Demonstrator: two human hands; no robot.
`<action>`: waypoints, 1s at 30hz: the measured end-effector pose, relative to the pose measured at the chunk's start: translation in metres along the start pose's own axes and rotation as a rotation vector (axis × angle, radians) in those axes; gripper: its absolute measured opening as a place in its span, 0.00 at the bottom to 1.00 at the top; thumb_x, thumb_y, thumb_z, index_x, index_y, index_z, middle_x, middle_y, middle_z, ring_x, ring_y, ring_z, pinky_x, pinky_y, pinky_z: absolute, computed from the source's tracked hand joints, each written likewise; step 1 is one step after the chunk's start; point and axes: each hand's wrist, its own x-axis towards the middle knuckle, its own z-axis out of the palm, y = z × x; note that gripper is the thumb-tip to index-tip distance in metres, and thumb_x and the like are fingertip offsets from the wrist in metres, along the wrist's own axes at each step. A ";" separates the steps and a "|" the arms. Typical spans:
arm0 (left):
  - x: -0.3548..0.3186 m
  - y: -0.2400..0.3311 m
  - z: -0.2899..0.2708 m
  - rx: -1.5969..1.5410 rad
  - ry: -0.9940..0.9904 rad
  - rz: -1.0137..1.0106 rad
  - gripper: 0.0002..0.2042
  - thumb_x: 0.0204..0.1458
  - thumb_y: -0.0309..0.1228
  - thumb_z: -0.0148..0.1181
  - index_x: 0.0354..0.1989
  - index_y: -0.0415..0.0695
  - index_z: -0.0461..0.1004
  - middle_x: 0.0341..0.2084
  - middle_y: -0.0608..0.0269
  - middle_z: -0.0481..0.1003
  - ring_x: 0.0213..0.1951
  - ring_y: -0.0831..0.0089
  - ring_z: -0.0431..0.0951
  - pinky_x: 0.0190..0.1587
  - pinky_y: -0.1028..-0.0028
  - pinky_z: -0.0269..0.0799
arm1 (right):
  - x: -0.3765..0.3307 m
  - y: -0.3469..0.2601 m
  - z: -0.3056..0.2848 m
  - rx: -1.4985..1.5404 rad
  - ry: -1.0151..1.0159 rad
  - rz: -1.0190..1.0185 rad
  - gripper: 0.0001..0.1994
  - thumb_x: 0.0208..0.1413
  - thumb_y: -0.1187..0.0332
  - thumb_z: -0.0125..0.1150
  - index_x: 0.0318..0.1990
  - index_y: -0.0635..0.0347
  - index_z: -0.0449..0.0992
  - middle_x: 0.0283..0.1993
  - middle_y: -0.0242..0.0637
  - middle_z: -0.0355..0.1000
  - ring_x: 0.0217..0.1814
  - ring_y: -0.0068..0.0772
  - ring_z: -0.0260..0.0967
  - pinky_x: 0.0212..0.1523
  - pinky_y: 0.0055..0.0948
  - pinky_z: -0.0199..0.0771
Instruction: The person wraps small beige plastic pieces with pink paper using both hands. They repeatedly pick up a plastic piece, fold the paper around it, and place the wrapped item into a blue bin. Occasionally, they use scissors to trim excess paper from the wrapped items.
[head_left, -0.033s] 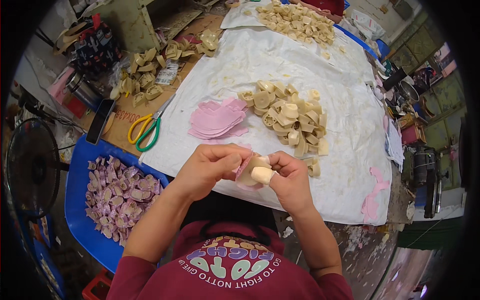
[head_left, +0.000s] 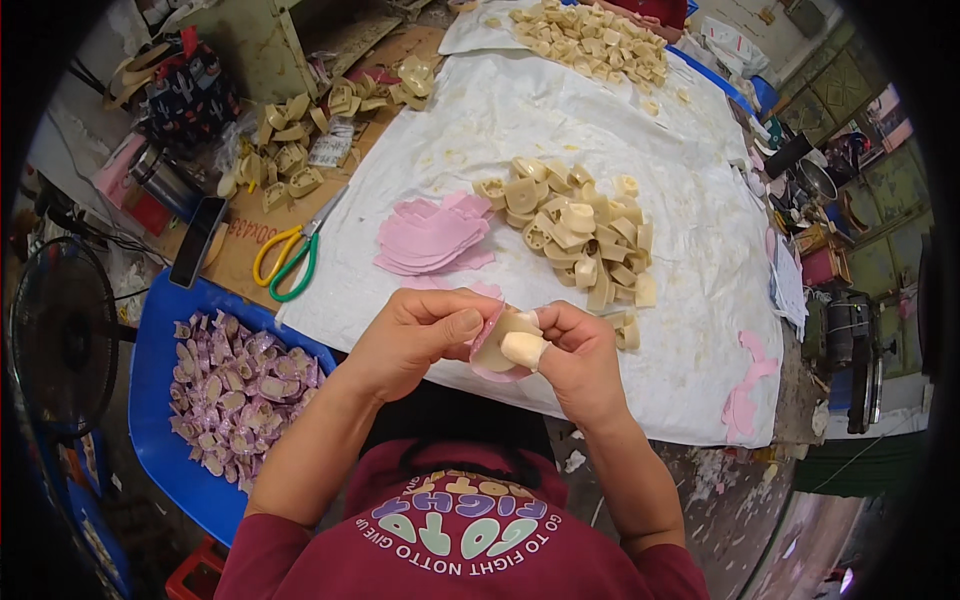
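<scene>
My left hand [head_left: 430,335] is closed, thumb and fingers pinching the edge of a pink glittery covering piece [head_left: 486,340]. The piece curves around a beige block that looks like a shoe heel [head_left: 497,352]. My right hand [head_left: 580,365] grips that heel from the other side, with pale covers on the thumb and a fingertip. Just beyond my hands, a stack of flat pink pieces [head_left: 430,235] lies on the white sheet [head_left: 370,310]. To its right is a heap of bare beige heels [head_left: 580,225].
At left stands a blue tub [head_left: 155,400] holding many pink-covered heels [head_left: 240,390]. Scissors [head_left: 290,260] with yellow and green handles and a phone [head_left: 199,240] lie near it. Farther off are more beige heels [head_left: 590,45]. A fan [head_left: 65,335] stands far left; pink scraps [head_left: 745,390] lie right.
</scene>
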 end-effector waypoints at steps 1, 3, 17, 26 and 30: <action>0.000 -0.004 -0.001 0.063 0.018 0.041 0.12 0.56 0.29 0.60 0.46 0.39 0.78 0.37 0.63 0.78 0.38 0.77 0.77 0.39 0.77 0.73 | -0.001 -0.002 0.001 0.074 0.002 0.063 0.08 0.47 0.73 0.64 0.34 0.66 0.76 0.29 0.30 0.74 0.32 0.15 0.67 0.34 0.21 0.69; 0.000 -0.009 0.000 0.196 0.054 0.124 0.10 0.55 0.28 0.60 0.43 0.38 0.78 0.36 0.64 0.78 0.37 0.77 0.77 0.40 0.76 0.72 | -0.005 0.006 0.001 -0.143 0.054 -0.060 0.08 0.47 0.73 0.64 0.33 0.67 0.76 0.29 0.31 0.74 0.31 0.16 0.67 0.33 0.20 0.69; -0.010 0.000 0.018 0.541 0.066 0.347 0.05 0.52 0.22 0.58 0.36 0.39 0.74 0.40 0.60 0.71 0.44 0.72 0.73 0.48 0.73 0.68 | 0.001 -0.009 -0.003 -0.474 -0.059 -0.150 0.08 0.46 0.71 0.67 0.32 0.65 0.76 0.32 0.30 0.75 0.35 0.20 0.68 0.39 0.26 0.68; -0.033 -0.007 0.020 0.454 0.142 0.711 0.16 0.44 0.12 0.61 0.40 0.43 0.72 0.52 0.51 0.68 0.49 0.68 0.74 0.46 0.72 0.73 | -0.009 0.021 -0.011 0.138 0.119 -0.209 0.33 0.51 0.59 0.67 0.61 0.67 0.65 0.66 0.46 0.61 0.69 0.42 0.56 0.64 0.42 0.58; -0.031 0.005 0.029 0.757 0.009 0.892 0.14 0.41 0.13 0.63 0.36 0.41 0.73 0.38 0.49 0.77 0.38 0.59 0.80 0.35 0.71 0.76 | -0.023 0.008 -0.005 0.400 -0.035 -0.107 0.20 0.57 0.66 0.60 0.53 0.70 0.71 0.53 0.50 0.72 0.56 0.39 0.69 0.59 0.38 0.65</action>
